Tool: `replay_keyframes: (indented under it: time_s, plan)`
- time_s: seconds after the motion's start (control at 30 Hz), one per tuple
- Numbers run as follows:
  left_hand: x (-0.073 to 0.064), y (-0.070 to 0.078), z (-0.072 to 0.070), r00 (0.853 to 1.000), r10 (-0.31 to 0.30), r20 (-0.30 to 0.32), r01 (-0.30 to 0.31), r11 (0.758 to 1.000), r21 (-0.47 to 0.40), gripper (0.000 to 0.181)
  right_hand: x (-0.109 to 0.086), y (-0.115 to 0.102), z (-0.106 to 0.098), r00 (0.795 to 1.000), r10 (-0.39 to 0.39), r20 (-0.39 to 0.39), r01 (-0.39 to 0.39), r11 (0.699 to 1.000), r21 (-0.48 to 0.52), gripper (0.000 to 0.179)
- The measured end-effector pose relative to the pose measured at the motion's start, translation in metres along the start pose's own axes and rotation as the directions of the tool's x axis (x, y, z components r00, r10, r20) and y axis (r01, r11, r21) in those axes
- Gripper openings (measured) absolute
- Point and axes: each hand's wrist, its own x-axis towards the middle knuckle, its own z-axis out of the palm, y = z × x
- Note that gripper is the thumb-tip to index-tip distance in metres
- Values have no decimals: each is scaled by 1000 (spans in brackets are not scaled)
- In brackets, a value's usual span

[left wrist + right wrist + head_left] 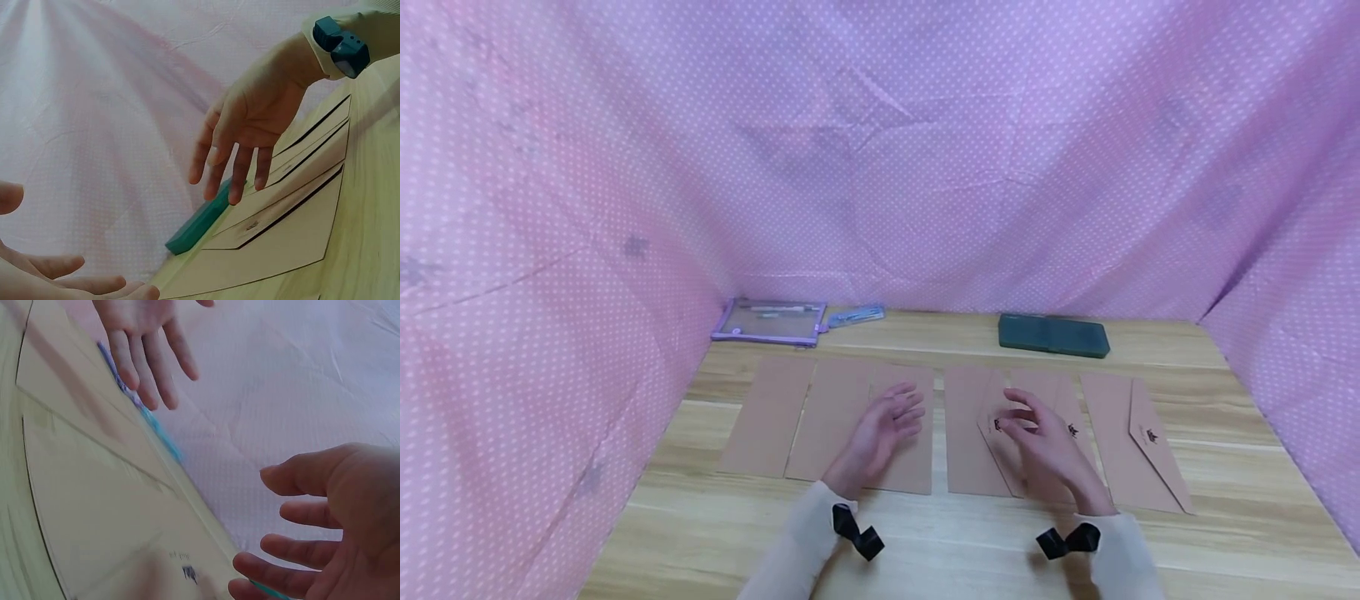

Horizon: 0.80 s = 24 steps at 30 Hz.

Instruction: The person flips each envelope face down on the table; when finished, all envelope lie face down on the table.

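Note:
Several brown paper envelopes lie in a row on the wooden table. On the left side, a plain envelope [767,417] is outermost, with two more beside it. My left hand [883,429] hovers over the third one [910,467], fingers spread loosely and holding nothing. To the right, three envelopes show pointed flaps with a dark crown print; the outermost flapped envelope [1120,442] is fully visible. My right hand [1045,442] is over the middle flapped envelope and partly hides it. Its fingers are relaxed with nothing between them, as the left wrist view also shows.
Behind the row, a clear zip pouch [775,325] with purple edges holds pens. Next to it lies a light blue slim item [856,315]. A dark green case [1052,335] sits at the back right. Pink dotted cloth [880,167] hangs around the table [955,550].

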Motion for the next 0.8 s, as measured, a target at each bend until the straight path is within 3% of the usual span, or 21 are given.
replay_keyframes:
  time_s: [0.27,0.47,0.8]
  plan:
    - [10,-15,14,1000,-1,-8,1,1000,-23,59,0,14,-7,999,-48,-19,45,989,-144,54]
    - [17,-25,21,1000,-2,-30,0,998,-59,60,-1,24,-5,994,-107,5,103,942,-320,54]
    - [23,-32,26,998,-29,-49,27,998,-48,61,-1,33,1,990,-118,75,139,875,-464,60]
